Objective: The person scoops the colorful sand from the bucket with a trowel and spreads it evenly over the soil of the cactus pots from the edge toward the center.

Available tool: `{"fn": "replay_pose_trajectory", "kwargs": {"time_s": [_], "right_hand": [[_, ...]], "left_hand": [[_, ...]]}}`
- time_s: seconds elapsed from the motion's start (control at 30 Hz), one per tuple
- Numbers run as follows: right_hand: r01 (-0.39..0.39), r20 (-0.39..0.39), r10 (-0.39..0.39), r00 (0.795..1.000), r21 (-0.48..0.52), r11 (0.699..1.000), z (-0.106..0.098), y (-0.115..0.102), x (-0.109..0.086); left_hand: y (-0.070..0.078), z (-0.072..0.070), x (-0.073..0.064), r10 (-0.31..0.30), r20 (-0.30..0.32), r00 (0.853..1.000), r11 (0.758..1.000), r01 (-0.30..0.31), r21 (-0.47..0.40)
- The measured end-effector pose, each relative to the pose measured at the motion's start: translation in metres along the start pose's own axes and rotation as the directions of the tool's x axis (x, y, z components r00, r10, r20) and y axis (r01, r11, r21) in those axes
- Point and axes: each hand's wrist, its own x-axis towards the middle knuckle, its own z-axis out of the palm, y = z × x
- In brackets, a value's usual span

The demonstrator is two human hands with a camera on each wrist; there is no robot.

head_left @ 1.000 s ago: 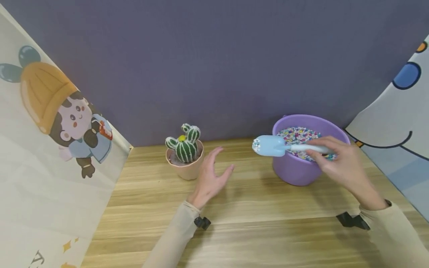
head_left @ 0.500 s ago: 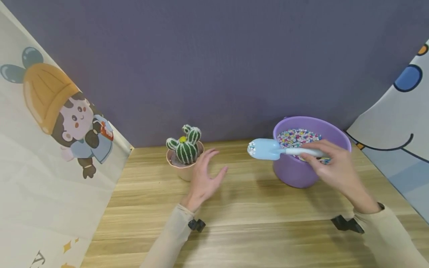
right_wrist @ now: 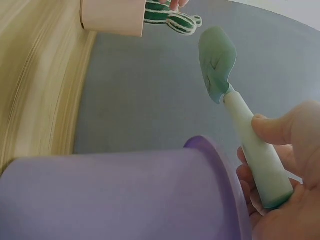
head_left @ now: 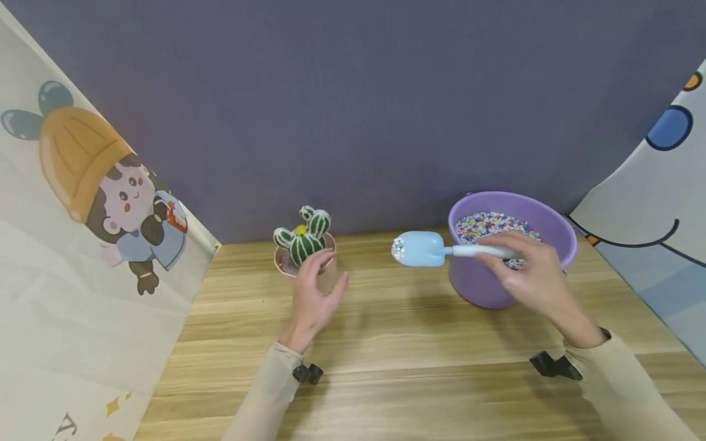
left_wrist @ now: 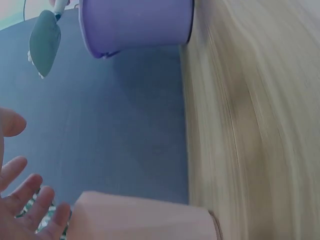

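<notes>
My right hand [head_left: 532, 269] grips the white handle of a small light-blue trowel [head_left: 423, 248], thumb along the handle in the right wrist view. The blade points left and carries a small heap of white and blue beads [head_left: 398, 250] at its tip. Under that hand stands a purple bucket [head_left: 478, 285] of multicoloured beads [head_left: 488, 225]. Nearest to my left hand [head_left: 313, 300] is a pink flowerpot [left_wrist: 140, 217] with a green-and-white cactus [head_left: 306, 246]. The left fingers are spread and overlap the pot's rim in the head view, hiding part of it.
The wooden tabletop [head_left: 386, 343] runs up to a dark grey-blue backdrop [head_left: 353, 110]. White panels with cartoon prints close off both sides, a child figure [head_left: 129, 196] on the left one. The bucket stands close to the right panel.
The trowel and right hand have moved left, taking the blade past the bucket's rim. My left hand has shifted left and down, now overlapping the pot's front. Pot and bucket stay put.
</notes>
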Motion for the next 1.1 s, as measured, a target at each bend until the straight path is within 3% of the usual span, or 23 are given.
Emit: {"fn": "replay_pose_trajectory", "kwargs": {"time_s": [0.33,0.53,0.93,1.1], "right_hand": [[-0.029,0.040,0.028,0.999,0.019,0.999,0.013,-0.006,0.002],[-0.008,0.035,0.006,0.999,0.044,0.999,0.026,-0.013,0.007],[0.023,0.051,-0.028,0.998,0.092,0.995,0.046,-0.023,0.017],[0.007,0.065,-0.012,0.998,0.082,0.997,0.054,-0.027,0.022]], "left_hand": [[-0.018,-0.014,-0.001,0.048,-0.107,0.993,0.999,-0.047,0.014],[-0.027,-0.023,0.001,0.039,-0.189,0.981,0.999,-0.041,-0.006],[-0.050,-0.039,0.000,-0.063,-0.254,0.965,0.997,0.074,0.035],[-0.058,-0.044,-0.001,-0.148,-0.246,0.958,0.986,0.162,0.037]]}}
